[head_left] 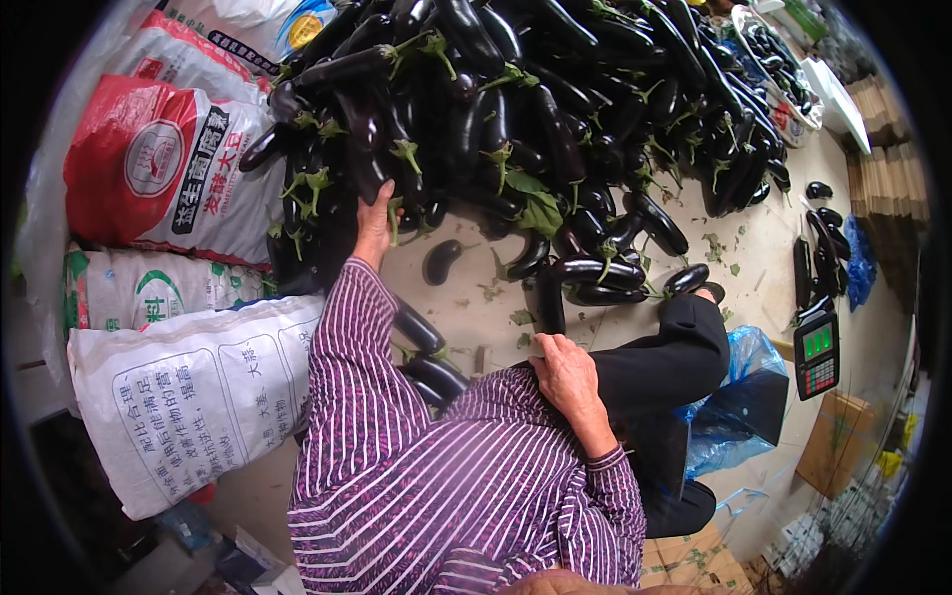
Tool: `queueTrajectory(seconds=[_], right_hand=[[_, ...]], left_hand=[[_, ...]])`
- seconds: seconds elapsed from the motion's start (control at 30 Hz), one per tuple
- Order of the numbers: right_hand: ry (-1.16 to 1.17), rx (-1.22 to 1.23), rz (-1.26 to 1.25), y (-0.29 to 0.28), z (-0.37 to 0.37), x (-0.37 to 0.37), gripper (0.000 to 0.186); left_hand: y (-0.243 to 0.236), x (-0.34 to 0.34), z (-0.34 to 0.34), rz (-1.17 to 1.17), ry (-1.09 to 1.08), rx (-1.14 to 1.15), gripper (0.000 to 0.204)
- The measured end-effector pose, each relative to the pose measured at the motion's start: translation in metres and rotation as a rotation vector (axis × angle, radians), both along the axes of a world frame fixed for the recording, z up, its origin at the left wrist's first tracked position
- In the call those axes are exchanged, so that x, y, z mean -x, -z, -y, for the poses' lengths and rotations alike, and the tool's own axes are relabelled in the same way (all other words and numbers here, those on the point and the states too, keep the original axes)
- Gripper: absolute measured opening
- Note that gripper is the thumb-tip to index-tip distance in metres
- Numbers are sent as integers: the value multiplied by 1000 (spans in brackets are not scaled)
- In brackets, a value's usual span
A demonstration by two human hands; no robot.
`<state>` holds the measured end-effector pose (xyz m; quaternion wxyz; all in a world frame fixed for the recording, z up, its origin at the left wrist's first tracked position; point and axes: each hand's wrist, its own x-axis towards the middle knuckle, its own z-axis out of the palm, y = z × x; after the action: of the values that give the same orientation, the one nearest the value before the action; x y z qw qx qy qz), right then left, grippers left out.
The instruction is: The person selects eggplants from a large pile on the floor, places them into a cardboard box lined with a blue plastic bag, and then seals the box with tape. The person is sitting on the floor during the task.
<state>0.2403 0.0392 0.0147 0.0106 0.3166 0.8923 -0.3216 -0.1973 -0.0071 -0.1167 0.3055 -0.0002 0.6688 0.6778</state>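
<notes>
A large heap of glossy dark purple eggplants with green stalks spreads across the floor in front of me. My left hand reaches to its near left edge, with thumb and fingers closed around the end of a long eggplant. By my thigh, my right hand has its fingers curled. Just beyond its knuckles is the end of another eggplant; whether the fingers grip it or anything else is hidden. Two loose eggplants lie beside my left forearm, partly covered by my sleeve.
Stuffed sacks, one red and white and one white, line the left side. Leaf scraps litter the tiled floor. To the right are a scale display, blue plastic, a filled basket and stacked cardboard.
</notes>
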Motion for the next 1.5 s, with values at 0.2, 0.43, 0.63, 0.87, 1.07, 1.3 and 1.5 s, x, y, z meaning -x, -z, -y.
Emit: queueTrajectory(seconds=[0.2, 0.43, 0.63, 0.87, 1.07, 1.3, 1.5], right_hand=[[1, -28, -17, 0, 0, -1, 30], [10, -8, -50, -3, 1, -1, 29], [29, -42, -49, 3, 1, -8, 30], [1, -27, -8, 1, 2, -7, 34], [-8, -18, -53, 0, 3, -5, 34], [10, -36, -55, 1, 2, -5, 30], [-11, -41, -33, 1, 1, -5, 33]], left_hand=[[-15, -48, 22, 211, 49, -46, 62], [25, -134, 66, 573, 128, -218, 60], [33, -234, 76, 716, 422, -13, 59], [-15, -292, -30, 508, 710, -171, 65], [-45, -230, -89, -485, 615, 9, 63], [-52, -45, -4, -896, 29, 441, 65], [-16, -37, -24, -590, 122, 599, 82]])
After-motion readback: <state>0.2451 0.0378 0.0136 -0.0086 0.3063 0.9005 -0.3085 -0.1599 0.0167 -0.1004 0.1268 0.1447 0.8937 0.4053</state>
